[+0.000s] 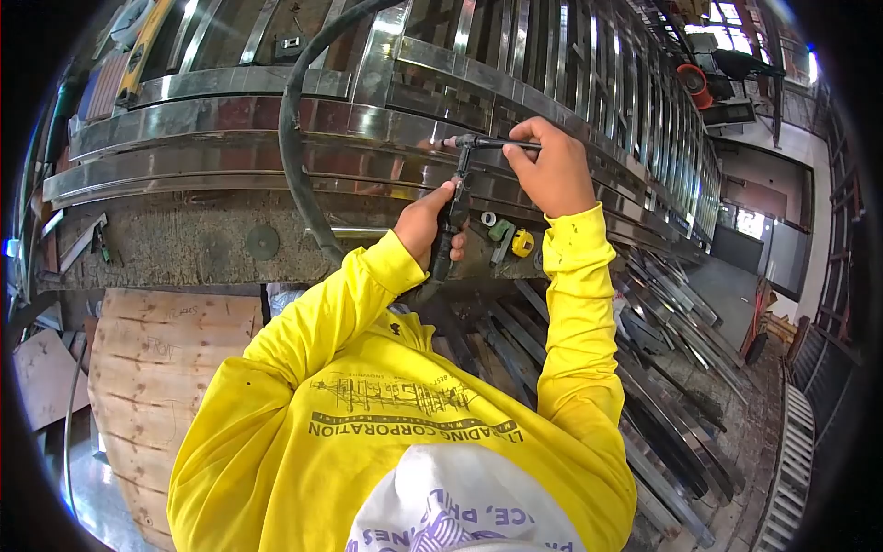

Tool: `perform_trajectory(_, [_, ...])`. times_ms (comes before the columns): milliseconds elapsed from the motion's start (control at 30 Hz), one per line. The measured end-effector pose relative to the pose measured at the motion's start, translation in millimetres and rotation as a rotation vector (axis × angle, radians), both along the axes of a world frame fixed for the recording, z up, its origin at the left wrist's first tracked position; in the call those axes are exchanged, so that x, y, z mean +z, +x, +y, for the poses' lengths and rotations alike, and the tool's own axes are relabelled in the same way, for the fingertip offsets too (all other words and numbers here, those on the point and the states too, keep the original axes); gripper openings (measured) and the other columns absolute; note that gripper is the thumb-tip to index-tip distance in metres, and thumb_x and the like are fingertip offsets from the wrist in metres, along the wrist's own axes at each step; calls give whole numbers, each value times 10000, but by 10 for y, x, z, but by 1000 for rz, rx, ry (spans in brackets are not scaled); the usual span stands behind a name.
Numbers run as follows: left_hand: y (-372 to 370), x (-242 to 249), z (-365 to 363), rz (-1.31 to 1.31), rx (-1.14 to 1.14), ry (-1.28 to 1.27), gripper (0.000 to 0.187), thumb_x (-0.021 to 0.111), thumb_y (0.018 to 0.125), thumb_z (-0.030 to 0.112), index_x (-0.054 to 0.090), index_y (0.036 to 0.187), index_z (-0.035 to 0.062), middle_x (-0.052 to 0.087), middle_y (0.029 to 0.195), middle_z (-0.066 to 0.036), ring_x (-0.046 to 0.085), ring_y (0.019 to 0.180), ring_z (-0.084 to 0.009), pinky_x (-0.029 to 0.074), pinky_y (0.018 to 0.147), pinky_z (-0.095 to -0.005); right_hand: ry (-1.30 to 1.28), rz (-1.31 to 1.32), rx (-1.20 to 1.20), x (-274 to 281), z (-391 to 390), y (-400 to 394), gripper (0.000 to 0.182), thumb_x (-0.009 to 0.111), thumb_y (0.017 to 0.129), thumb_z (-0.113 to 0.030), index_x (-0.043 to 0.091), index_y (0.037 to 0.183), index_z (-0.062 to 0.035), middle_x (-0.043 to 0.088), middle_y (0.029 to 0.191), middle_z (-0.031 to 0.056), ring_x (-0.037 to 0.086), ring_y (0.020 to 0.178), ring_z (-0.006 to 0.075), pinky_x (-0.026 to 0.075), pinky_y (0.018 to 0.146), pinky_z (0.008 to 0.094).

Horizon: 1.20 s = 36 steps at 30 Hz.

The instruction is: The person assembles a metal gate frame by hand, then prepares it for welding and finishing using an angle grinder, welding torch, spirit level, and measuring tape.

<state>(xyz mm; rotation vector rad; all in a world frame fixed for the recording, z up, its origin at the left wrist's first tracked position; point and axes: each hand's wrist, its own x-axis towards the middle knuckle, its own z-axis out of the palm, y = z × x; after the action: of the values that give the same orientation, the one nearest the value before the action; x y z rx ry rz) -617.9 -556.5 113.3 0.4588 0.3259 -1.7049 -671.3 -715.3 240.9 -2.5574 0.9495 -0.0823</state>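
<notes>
My left hand (427, 221) is wrapped round the black handle of a TIG welding torch (454, 210). The torch head points to the left, with a small pinkish nozzle at its tip close to the shiny metal tubing. On the other side of the head sticks out a long black back cap (501, 143). My right hand (556, 167) pinches the end of that cap between thumb and fingers. Beyond both hands lies a polished metal frame (230, 115) of long rails and many crossbars. A yellow tape measure (522, 243) rests on the bench just below the hands.
A thick black hose (292, 138) arches over the frame on the left. The worn workbench (184, 239) holds a round dark disc (262, 242). A yellow level (145, 51) lies at the far left. Metal bars (671, 304) are piled on the floor at right, near plywood (175, 377) at left.
</notes>
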Motion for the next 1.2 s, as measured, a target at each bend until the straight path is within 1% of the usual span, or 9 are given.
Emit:
perform_trajectory(167, [-22,-55,-5,29,24,-21,371,442,993,428,561,1000,77,536,749,-68,498,524,-176,402,465,-328,-10,37,79,16,-70,10,171,695,811,-131,636,886,10,677,819,171,671,734,311,524,696,393])
perform_trajectory(367, [-45,-80,-12,15,29,-12,369,445,991,426,561,999,75,534,751,-68,493,517,-179,400,463,-327,-192,492,9,86,-80,138,196,680,823,-166,621,903,1,654,846,193,642,782,390,502,725,447])
perform_trajectory(467, [-48,-38,-8,3,49,19,370,441,992,422,560,1002,73,531,752,-70,486,515,-177,395,460,-324,-144,3,220,36,-96,28,189,678,822,-160,613,885,6,648,824,198,640,799,386,497,721,442])
perform_trajectory(667, [-62,-105,-6,45,65,-50,399,414,996,434,547,1017,58,515,740,-77,470,500,-173,391,452,-324,-81,120,181,79,-46,148,192,676,824,-169,597,853,4,647,814,200,641,808,376,505,732,435])
perform_trajectory(867, [-81,-137,1,78,68,-59,395,407,998,425,542,1013,53,512,734,-78,465,493,-173,388,446,-326,-282,474,110,172,30,289,234,675,831,-225,605,814,-2,653,791,192,635,770,389,510,707,450])
perform_trajectory(933, [-83,-133,-3,54,73,-57,395,408,998,421,542,1013,49,515,726,-78,467,492,-175,388,446,-327,-289,102,309,53,-57,192,307,652,864,-288,624,761,-1,637,711,192,627,700,399,497,671,457])
perform_trajectory(1000, [-97,-128,-8,38,80,-49,394,411,997,417,543,1014,46,518,716,-80,470,490,-178,390,446,-328,-250,37,395,49,-121,149,331,631,879,-329,626,763,-20,635,696,180,633,721,392,493,683,454])
perform_trajectory(1100, [-134,-123,-28,36,100,-35,391,417,997,410,545,1016,42,523,704,-81,474,487,-180,396,445,-329,-290,591,161,134,-70,259,211,667,829,-222,596,890,-34,653,869,166,637,834,357,494,733,427])
perform_trajectory(1200, [-164,-118,-37,28,105,-23,386,421,997,408,548,1014,44,528,699,-76,480,486,-178,402,444,-328,-266,551,82,209,40,270,212,678,820,-214,593,879,-29,654,868,159,636,825,356,492,723,423])
